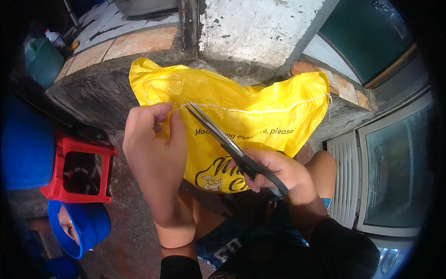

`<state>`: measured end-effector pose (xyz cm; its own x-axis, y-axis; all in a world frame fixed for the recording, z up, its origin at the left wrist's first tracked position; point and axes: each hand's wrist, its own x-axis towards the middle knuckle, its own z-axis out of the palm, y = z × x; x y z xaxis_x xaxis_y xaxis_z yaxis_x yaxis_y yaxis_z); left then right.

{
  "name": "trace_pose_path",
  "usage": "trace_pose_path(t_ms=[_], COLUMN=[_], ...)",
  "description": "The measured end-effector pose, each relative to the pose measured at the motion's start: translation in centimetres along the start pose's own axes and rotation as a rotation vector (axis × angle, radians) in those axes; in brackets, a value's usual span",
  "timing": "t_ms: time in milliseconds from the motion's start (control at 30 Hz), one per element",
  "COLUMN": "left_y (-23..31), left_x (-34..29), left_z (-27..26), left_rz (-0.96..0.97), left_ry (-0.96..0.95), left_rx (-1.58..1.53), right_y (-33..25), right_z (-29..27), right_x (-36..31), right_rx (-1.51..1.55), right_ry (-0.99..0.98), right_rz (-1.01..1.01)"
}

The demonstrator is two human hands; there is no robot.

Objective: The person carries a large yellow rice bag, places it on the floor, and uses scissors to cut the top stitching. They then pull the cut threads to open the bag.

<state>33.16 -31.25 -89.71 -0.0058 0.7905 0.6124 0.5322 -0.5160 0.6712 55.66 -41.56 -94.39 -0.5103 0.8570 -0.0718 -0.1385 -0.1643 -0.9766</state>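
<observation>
A yellow woven sack (260,102) stands in front of me, with a white stitched thread running across its upper part. My left hand (155,135) pinches at the stitching near the sack's left side, thumb and forefinger together; a bit of white thread (182,106) shows by the fingertips. In my right hand (274,169) is a pair of scissors (223,142) with black handles, my fingers in the loops. Its blades point up and left, nearly together, their tips at the thread beside my left thumb. The sack's lower part is hidden behind my hands and lap.
Left of me are a red plastic stool (104,172), a large blue drum (25,144) and a blue bucket (100,228). Behind the sack rise a concrete ledge (88,100) and a peeling white pillar (255,32). A glass-fronted cabinet (395,167) stands at the right.
</observation>
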Motion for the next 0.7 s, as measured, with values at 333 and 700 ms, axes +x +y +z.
trace_pose_path(t_ms=[333,700], left_y=[-0.2,-0.2], left_x=[-0.2,0.0], left_z=[0.6,0.7], left_rz=[-0.025,-0.071], left_ry=[-0.039,-0.020], left_rx=[-0.028,-0.056], right_y=[0.0,-1.0], right_z=[-0.2,-0.2], right_x=[0.1,0.6], right_rx=[0.044,-0.069], right_ry=[0.016,0.070], right_rz=[0.045,0.108])
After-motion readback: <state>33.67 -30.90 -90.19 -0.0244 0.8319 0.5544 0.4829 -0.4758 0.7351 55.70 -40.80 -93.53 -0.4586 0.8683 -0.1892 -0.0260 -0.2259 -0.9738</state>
